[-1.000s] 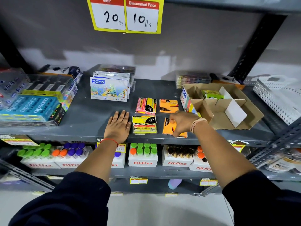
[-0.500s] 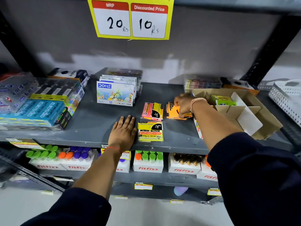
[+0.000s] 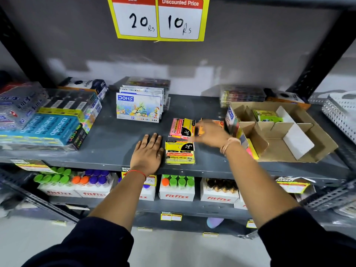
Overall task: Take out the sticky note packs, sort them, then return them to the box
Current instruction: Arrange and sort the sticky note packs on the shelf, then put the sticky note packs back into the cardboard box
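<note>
A pink-and-yellow sticky note pack (image 3: 182, 128) and a yellow pack (image 3: 180, 152) lie on the grey shelf (image 3: 115, 143). Orange packs (image 3: 218, 123) lie just right of them, mostly hidden under my right hand (image 3: 211, 134), which is blurred, with its fingers spread and nothing clearly gripped. My left hand (image 3: 147, 152) rests flat on the shelf, left of the yellow pack. The open cardboard box (image 3: 275, 151) with dividers stands at the right; a green pack (image 3: 266, 115) sits in its back compartment.
DOMS pastel boxes (image 3: 138, 107) stand behind the packs. Apsara packs (image 3: 48, 129) are stacked at the left, and a white basket (image 3: 340, 110) sits at the far right. Fitfizz bottle cartons (image 3: 177, 190) fill the shelf below. A price sign (image 3: 159, 18) hangs above.
My right hand carried an orange pack from the front of the shelf back onto the other orange pack, and now spreads over that stack. My left hand stayed flat.
</note>
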Available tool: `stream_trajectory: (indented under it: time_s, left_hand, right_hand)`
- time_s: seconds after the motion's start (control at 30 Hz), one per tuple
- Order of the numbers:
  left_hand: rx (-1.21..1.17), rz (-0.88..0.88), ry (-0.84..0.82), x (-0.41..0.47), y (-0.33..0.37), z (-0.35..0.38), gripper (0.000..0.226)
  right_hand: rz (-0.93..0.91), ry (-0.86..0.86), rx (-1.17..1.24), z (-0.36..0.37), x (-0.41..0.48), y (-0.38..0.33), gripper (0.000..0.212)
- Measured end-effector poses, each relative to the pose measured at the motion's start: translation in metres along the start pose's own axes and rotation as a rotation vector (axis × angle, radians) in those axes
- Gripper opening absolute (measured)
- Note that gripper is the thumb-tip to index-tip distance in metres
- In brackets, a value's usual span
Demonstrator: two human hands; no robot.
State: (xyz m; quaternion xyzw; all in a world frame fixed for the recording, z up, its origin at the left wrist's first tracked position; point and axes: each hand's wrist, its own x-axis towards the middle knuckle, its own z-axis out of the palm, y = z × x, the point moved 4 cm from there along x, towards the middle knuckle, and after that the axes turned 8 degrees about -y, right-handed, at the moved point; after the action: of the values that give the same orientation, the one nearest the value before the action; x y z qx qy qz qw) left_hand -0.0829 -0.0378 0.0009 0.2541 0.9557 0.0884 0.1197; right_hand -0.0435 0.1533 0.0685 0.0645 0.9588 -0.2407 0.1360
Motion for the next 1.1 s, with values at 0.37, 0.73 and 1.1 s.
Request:
stream_trajectory:
  time_s: [0.37, 0.73, 1.1]
  left_hand:
    - [0.021, 0.012, -0.024, -0.002, 0.0, -0.001, 0.052]
    - [-0.006, 0.007, -0.026, -0.006, 0.003, -0.001, 0.052]
    - [-0.041, 0.006, 0.02, -0.022, 0.022, 0.009, 0.053]
  right_hand:
    - [-0.114, -0.18, -0.111, 0.046, -0.024, -0.007, 0.097]
    - [-0.083, -0.095, -0.038, 0.046, -0.03, -0.014, 0.086]
    - [-0.008, 0.232, 0.163, 0.041, -0.05, 0.006, 0.077]
